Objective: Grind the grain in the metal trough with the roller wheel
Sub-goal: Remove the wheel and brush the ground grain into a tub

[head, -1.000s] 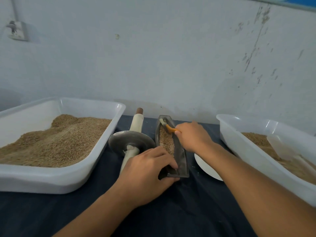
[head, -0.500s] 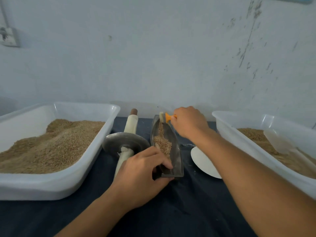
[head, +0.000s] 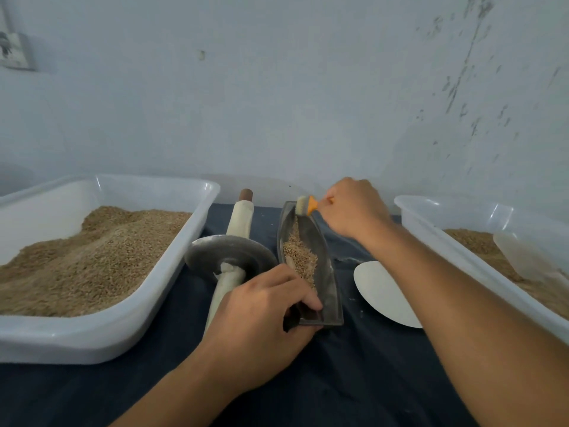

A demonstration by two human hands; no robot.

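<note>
Dark cloth covered the table below a scuffed pale wall. Left hand gripped the near end of the metal trough of grain; right hand held what looked like an orange brush at its far end. Roller wheel lay just left, beside a grain tub.

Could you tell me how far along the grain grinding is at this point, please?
Done: a pile of grain already sits in the metal trough. In hand: the left hand grips the trough's near end while the right hand holds a small orange brush at its far end. Left: all the grinding, since the grain looks whole and the roller wheel lies untouched beside the trough.
</note>
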